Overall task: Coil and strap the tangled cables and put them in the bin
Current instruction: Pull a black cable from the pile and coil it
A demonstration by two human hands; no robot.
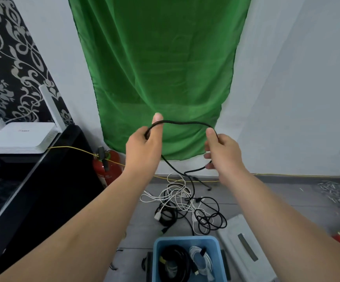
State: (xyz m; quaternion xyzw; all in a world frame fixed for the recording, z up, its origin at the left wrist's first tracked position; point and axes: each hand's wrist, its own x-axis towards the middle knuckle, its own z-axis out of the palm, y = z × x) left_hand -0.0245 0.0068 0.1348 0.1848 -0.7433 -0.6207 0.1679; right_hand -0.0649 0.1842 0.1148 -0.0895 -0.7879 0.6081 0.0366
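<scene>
In L grip (144,147), R grip (224,151): cable (185,122).

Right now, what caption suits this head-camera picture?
A black cable arcs between left hand and right hand, with tangled cables and a blue bin below.

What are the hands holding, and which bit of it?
The left hand and right hand grip one black cable along its cord, not a plug; it arches between them.

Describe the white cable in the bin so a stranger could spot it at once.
Find the blue bin at the bottom centre, on the grey floor. In its right half lies the white cable; unlike the black coil beside it, it is pale and wrapped by a dark strap.
</scene>
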